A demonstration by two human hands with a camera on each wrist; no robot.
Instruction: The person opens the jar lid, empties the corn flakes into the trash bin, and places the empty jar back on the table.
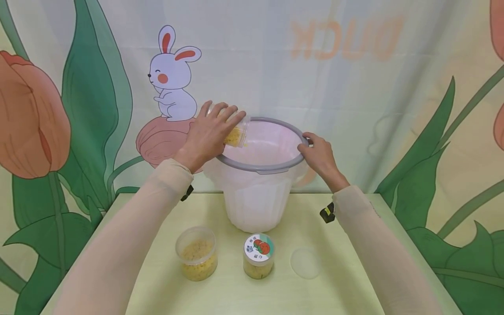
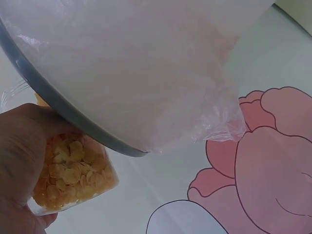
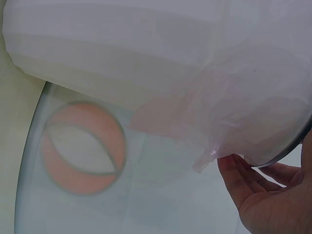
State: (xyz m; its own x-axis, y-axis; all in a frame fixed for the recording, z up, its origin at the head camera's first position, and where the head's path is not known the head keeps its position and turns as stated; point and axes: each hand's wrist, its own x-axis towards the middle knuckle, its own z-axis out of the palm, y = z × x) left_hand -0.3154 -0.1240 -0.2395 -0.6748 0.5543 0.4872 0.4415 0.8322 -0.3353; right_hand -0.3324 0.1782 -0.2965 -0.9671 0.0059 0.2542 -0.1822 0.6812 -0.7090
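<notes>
Left hand (image 1: 208, 133) wraps a small clear plastic jar (image 1: 235, 131), fingers curled round it, jar tipped on its side with the mouth over the bin's (image 1: 256, 197) grey rim (image 1: 260, 168); jar holds yellow flaky bits, visible through the wall in the left wrist view. Right hand (image 1: 320, 158) grips the far right edge of the rim, fingers hooked under it, thumb on top. The bin is white, ribbed, tapering, lined with thin translucent pink film that bunches under the rim. It stands on a pale green table (image 1: 354, 280). Near the front edge: an open round tub (image 1: 197, 253) of yellow flakes, a lidded jar (image 1: 258, 256) with a printed label, and a flat clear lid (image 1: 306, 262) lying loose to its right.
</notes>
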